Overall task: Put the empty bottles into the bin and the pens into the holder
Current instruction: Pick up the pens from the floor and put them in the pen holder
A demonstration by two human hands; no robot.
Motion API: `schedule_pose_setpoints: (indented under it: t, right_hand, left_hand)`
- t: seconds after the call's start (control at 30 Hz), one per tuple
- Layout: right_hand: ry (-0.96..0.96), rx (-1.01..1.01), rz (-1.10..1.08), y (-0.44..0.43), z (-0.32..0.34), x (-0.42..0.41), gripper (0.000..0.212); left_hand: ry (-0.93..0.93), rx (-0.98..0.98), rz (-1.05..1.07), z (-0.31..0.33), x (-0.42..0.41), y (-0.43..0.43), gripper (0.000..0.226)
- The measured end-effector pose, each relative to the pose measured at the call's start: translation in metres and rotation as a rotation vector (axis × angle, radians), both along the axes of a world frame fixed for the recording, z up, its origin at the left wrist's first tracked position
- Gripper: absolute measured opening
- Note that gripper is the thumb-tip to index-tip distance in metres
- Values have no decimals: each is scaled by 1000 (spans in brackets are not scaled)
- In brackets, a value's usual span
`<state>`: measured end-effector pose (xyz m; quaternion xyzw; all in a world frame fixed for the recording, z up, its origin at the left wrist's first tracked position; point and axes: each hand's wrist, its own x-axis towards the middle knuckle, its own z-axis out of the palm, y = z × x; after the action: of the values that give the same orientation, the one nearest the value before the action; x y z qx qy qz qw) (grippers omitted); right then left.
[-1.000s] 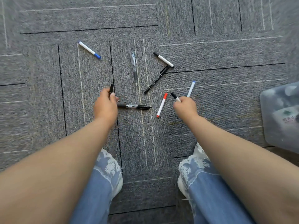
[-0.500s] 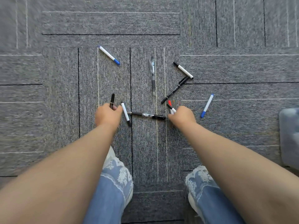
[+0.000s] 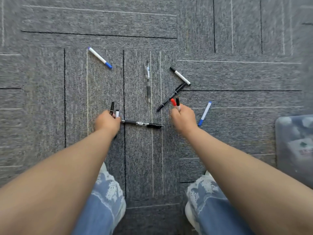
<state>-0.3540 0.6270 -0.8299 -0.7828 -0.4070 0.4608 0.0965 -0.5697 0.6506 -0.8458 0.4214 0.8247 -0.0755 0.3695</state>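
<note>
Grip status first: my left hand [image 3: 107, 122] is closed round two pens [image 3: 114, 110], one black and one white with a black cap, their tips poking out above the fist. My right hand [image 3: 183, 118] is closed on two more, the red-capped marker [image 3: 173, 102] and a black-capped one [image 3: 177, 101].

Next pick, I'd say, is the black gel pen [image 3: 142, 123], flat on the carpet [image 3: 237, 77], one end touching my left hand. Best done by pinching that near end with spare fingertips without loosening the fist, or the held pens slide out.

Count:
- held: 4
- loose on carpet: 6. That's the gel pen, clear pen [image 3: 148, 81], black pen [image 3: 171, 96], white marker with black caps [image 3: 180, 75] touching it, blue-capped marker [image 3: 100, 57] far left, blue-tipped marker [image 3: 205, 113] just right of my right hand.
- total: 10 pens

Translucent bin [image 3: 294, 146] at right edge holds blurred items, probably bottles; can't count them. Holder not in view.
</note>
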Motion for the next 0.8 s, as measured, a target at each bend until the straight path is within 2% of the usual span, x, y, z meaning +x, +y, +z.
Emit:
schedule_pose_setpoints:
  t: [0.07,0.17,0.27,0.37,0.43,0.53,0.63,0.8]
  right_hand:
    - [-32,44,-12,2,3,5,37]
    - [-115,111,-40,2,3,13,35]
    - [-177,100,-102,-1,2,27,25]
    - [-274,73,-160,-2,1,47,21]
    - [-288,36,-232,-3,-3,59,15]
    - [-245,-110,-375,-7,-10,73,38]
    - [-301,-233,-311,-13,-17,81,45]
    - [-309,-255,-190,-10,-15,82,19]
  left_hand:
    - [41,-3,-7,2,2,-1,31]
    - [101,93,-77,7,6,-2,36]
    - [62,171,-293,19,16,-4,31]
    - [-6,129,-553,28,29,-8,28]
    - [36,129,-721,30,36,-8,30]
    - [33,142,-821,34,43,-4,28]
    - [-28,110,-967,31,46,-4,36]
    - [12,66,-1151,18,44,-8,37]
